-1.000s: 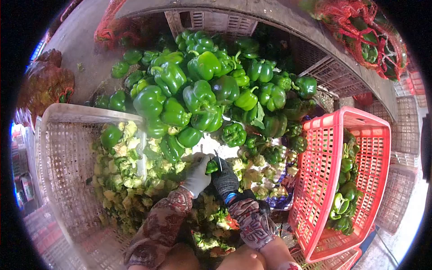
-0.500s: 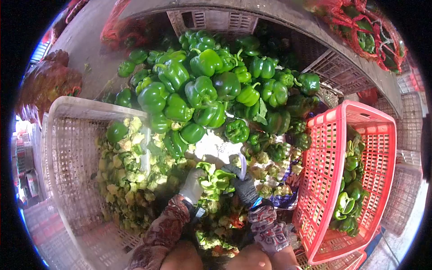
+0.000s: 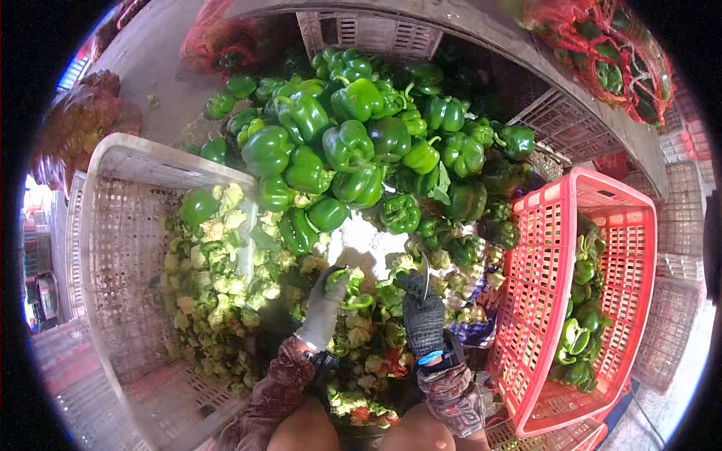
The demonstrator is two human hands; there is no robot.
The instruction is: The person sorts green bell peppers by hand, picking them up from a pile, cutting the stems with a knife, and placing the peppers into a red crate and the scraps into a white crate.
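Observation:
My left hand (image 3: 324,304), in a pale glove, is closed around cut green bell pepper pieces (image 3: 356,301). To its right, my right hand (image 3: 423,316), in a dark grey knit glove, grips a knife (image 3: 426,275); its thin blade points up past the fingers. Pale green pepper scraps (image 3: 390,295) show just left of the right hand. Beyond both hands rises a large pile of whole green bell peppers (image 3: 347,146). Below the hands lie more trimmed cores and scraps (image 3: 361,338).
On the left, a whitish crate (image 3: 128,248) holds many pepper cores and scraps. A red plastic crate (image 3: 538,301) on the right contains green peppers. At the upper right is a red net bag (image 3: 639,71) of peppers. A grey crate (image 3: 368,34) stands behind the pile.
The hands have moved apart. The large opened pepper that was between them has become smaller pieces in the left hand, and the knife stands upright in the right hand.

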